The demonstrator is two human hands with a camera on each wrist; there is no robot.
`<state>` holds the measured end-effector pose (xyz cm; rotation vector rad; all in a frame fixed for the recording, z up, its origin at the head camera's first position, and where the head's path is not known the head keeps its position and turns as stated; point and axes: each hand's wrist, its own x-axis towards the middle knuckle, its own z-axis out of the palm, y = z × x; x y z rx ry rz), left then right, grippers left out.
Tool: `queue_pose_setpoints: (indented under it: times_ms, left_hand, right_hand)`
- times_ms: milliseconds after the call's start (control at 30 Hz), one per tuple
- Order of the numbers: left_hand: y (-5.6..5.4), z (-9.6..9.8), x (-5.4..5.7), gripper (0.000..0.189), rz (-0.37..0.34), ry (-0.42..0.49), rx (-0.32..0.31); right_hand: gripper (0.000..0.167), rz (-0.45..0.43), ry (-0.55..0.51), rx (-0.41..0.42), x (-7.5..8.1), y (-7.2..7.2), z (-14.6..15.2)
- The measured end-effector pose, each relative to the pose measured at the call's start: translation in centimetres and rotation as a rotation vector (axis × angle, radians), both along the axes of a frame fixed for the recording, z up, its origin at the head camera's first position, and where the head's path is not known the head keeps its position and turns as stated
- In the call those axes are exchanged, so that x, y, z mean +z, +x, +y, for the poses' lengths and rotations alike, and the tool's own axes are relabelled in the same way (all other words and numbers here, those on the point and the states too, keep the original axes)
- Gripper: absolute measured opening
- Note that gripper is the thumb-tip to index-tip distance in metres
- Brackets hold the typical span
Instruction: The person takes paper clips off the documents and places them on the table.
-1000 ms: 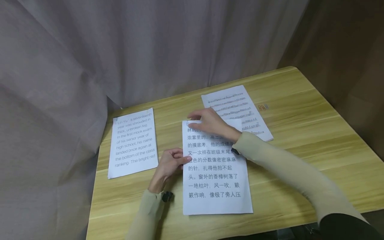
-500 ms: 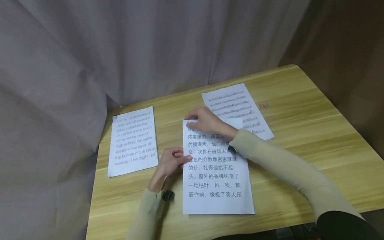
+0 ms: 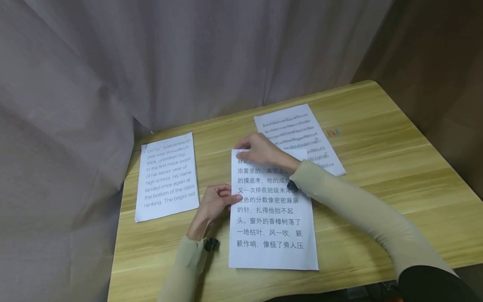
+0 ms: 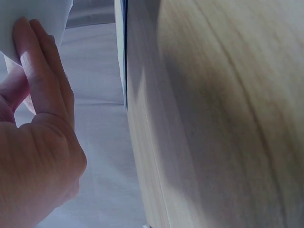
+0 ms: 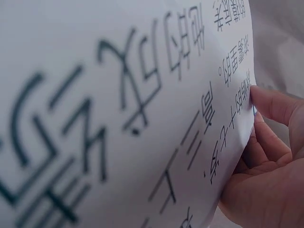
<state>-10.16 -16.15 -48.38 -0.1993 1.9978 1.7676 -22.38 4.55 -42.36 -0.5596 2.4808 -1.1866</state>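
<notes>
A stack of paper sheets (image 3: pixel 271 258) printed with large Chinese characters is held up at the table's middle. My left hand (image 3: pixel 215 204) pinches its left edge, thumb on the front and fingers behind, as the left wrist view also shows. At the top left corner, my right hand (image 3: pixel 263 151) pinches the sheets, with the thumb on the printed face. A paper clip (image 3: pixel 238 151) shows as a small dark line at that corner, partly covered by the right thumb. In the right wrist view the sheets (image 5: pixel 118 161) bow slightly between the fingers.
On the left of the wooden table (image 3: pixel 158 260) lies a stack of English text pages (image 3: pixel 167 180), clipped at its top corners. Sheet music (image 3: pixel 290 126) lies behind the held stack, partly covered by it. Several loose paper clips (image 3: pixel 333 133) lie right of the music. A grey curtain (image 3: pixel 211 63) hangs behind.
The right hand has shifted very slightly at the top left corner, where its thumb covers part of the clip. Both hands keep their hold, and the stack has barely moved.
</notes>
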Motion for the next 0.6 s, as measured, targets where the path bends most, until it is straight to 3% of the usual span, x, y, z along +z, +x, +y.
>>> queue_pose_setpoints:
  times_ms: [600]
  left_hand:
    - [0.15,-0.3,0.06,0.018,0.007,-0.041,0.006]
  right_hand:
    - [0.031,-0.07,-0.01,-0.006,-0.16,-0.24,0.48]
